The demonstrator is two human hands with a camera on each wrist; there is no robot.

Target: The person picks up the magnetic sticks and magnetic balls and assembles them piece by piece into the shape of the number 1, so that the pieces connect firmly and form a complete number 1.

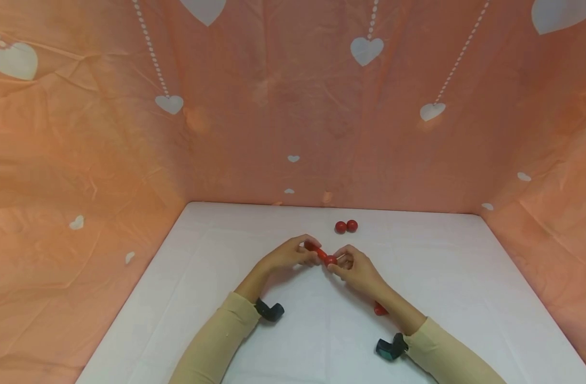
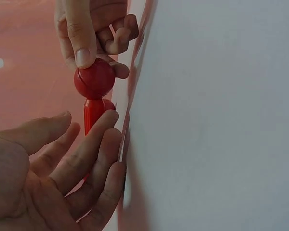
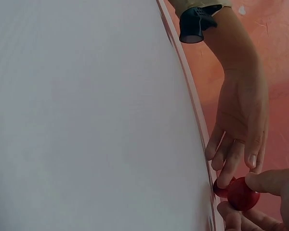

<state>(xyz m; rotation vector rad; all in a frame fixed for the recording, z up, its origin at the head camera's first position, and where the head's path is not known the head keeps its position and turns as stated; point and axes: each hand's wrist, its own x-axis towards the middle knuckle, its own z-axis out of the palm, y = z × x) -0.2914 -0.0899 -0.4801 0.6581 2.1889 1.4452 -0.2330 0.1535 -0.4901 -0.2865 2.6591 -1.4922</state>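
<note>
A person's two hands meet above a white tabletop [image 1: 317, 341], working on a red stick [image 1: 322, 254] with a red ball [image 1: 330, 261] at its end.

The right hand [image 1: 361, 273] pinches the ball between thumb and fingers, while the left hand [image 1: 289, 254] grasps the stick, its fingers hiding much of the length; the stick meets the ball between the two hands. Farther back on the tabletop sit two more red balls [image 1: 340, 228], side by side, and another red piece [image 1: 380, 309] lies partly hidden beside the right forearm. Orange cloth [image 1: 293, 117] printed with pale hearts surrounds the scene.
</note>
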